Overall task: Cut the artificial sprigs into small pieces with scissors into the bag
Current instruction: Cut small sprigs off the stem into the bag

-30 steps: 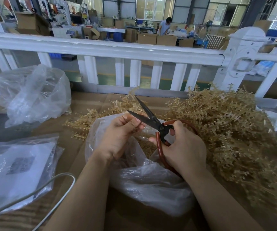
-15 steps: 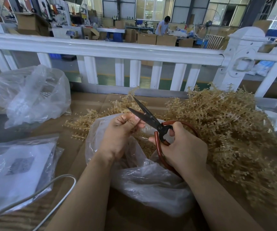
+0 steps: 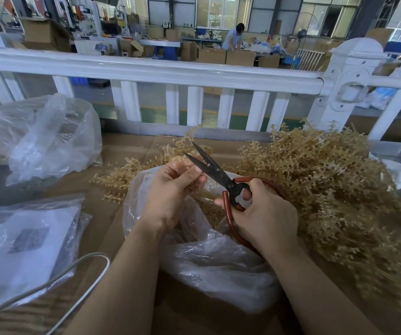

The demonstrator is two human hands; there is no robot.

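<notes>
Scissors (image 3: 215, 171) closed slightly; cardboard surface (image 3: 131, 151); white railing (image 3: 146, 71) behind.

Two bare forearms, no sleeves, left hand (image 3: 170, 192), right hand (image 3: 264, 216)

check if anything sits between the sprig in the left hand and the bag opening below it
Nothing visible does. The left hand pinches the sprig right over the open mouth of the bag, and the scissors in the right hand come in from the side, not underneath.

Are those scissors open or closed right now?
Open. The scissors' two dark blades spread apart in a narrow V, tips separated, above the plastic bag.
</notes>
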